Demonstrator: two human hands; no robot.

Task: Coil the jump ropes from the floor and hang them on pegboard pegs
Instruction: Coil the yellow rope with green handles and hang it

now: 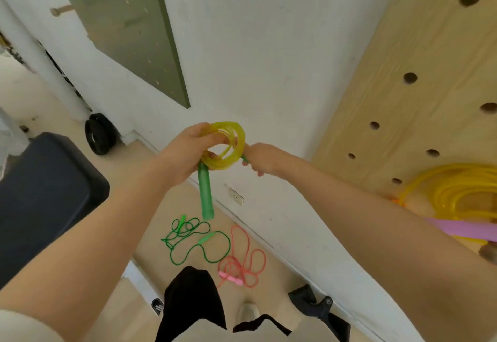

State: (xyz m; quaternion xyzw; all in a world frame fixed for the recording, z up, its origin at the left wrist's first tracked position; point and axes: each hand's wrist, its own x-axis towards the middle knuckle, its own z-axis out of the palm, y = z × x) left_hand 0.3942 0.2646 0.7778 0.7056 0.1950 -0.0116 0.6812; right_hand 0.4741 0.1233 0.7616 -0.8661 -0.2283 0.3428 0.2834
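The left hand (188,150) has its grip closed around a small coil of yellow rope (224,144), fingers curled through the loops, and one green handle (205,196) hangs straight down from under that hand. Just to the right, the right hand (262,158) pinches the other green handle (244,157) where it pokes out from the coil's edge, so both hands hold the same jump rope up in front of the white wall (255,45). The coiling looks nearly finished: the loops are tight and gathered, with only the last handle end left to tuck or wrap. The next move probably calls for securing that loose end without letting the springy loops open, then carrying the coil right to the wooden pegboard (419,59), where another yellow rope coil (441,193) with a purple handle (462,230) already hangs at the right. A free peg is needed; only holes show on the near part of the board. Down on the floor (150,199) near the wall, a green rope (196,242) and, just right of it, a pink rope (242,258) lie loose and uncoiled, so most of the job remains. A dark bench (45,191) sits at the left.
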